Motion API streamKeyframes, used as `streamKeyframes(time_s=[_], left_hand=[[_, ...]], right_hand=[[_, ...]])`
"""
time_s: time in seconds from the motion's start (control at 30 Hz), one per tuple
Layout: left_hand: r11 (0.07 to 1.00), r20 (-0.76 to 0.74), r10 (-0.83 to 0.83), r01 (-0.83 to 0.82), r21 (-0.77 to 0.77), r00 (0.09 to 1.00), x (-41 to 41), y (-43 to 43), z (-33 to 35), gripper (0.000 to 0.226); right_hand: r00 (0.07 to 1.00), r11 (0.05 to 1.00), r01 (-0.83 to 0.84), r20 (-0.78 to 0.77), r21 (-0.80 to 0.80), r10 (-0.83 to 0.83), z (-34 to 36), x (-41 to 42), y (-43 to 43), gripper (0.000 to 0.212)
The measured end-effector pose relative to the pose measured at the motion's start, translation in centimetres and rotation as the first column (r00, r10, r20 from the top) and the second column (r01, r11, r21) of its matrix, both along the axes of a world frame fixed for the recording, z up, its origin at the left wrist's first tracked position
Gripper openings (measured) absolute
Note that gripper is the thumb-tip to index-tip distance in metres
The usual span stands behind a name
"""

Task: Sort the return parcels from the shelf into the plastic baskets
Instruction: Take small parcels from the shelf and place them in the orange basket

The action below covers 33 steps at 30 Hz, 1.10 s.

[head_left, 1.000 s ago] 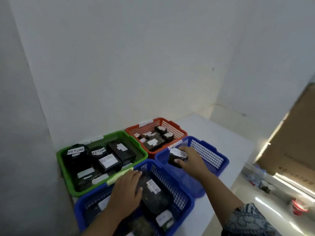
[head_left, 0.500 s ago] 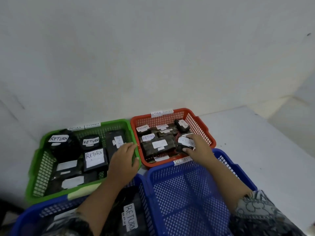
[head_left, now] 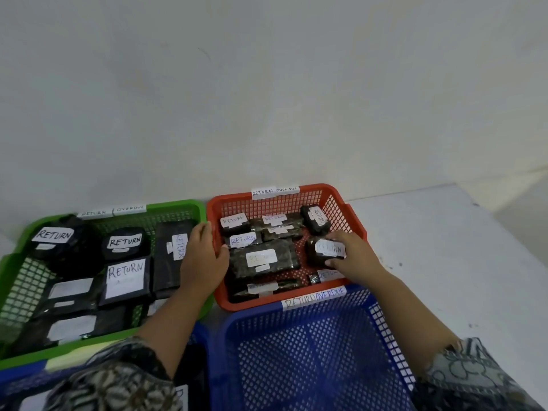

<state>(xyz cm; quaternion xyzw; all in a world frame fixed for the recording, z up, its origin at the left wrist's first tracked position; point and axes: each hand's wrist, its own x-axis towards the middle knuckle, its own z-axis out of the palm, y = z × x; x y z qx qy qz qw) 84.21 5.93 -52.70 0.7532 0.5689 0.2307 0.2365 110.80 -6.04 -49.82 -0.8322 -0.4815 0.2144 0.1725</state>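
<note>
Right hand (head_left: 354, 258) grips a parcel (head_left: 323, 250) inside red basket (head_left: 326, 188), left hand (head_left: 204, 256) lies flat on its rim. Green basket (head_left: 184, 204) approx. full; right blue basket (head_left: 296, 351) seems empty.

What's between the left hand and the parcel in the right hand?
In the head view, a large flat black parcel lies in the red basket between the left hand and the small parcel that the right hand grips.

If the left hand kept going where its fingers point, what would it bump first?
Probably the white wall: the left hand points away along where the green basket and orange basket meet, though it might graze their rims.
</note>
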Motion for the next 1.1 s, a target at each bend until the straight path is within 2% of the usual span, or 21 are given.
streamKeyframes(time_s=[0.3,0.37,0.47,0.6,0.87,1.0,1.1], left_hand=[[0.995,0.057,0.022,-0.027,0.095,0.998,0.2,-0.3,-2.3,0.060],[0.993,0.066,0.017,-0.024,0.112,0.998,0.2,-0.3,-2.4,0.060],[0.993,0.074,0.014,-0.023,0.119,0.997,0.2,-0.2,-2.6,0.060],[0.991,0.087,0.021,-0.032,0.129,0.996,0.2,-0.1,-2.7,0.060],[0.991,0.093,0.024,-0.036,0.129,0.995,0.2,0.0,-2.9,0.060],[0.991,0.097,0.023,-0.035,0.127,0.995,0.2,0.0,-2.9,0.060],[0.992,0.087,0.027,-0.038,0.122,0.996,0.2,0.0,-3.0,0.060]], right_hand=[[0.991,0.995,-0.098,-0.091,-0.020,0.096,-0.4,0.7,1.4,0.053],[0.982,0.987,-0.137,-0.142,-0.078,0.125,-0.2,0.4,1.7,0.054],[0.981,0.967,-0.187,-0.079,-0.172,0.175,-0.6,0.1,1.9,0.060],[0.982,0.953,-0.177,-0.110,-0.244,0.154,-0.5,0.0,2.3,0.068],[0.964,0.897,-0.253,-0.174,-0.362,0.202,-0.2,0.9,2.4,0.060],[0.941,0.890,-0.272,-0.293,-0.365,0.168,0.0,1.6,2.0,0.062],[0.944,0.888,-0.241,-0.306,-0.392,0.121,0.3,2.4,1.7,0.053]])
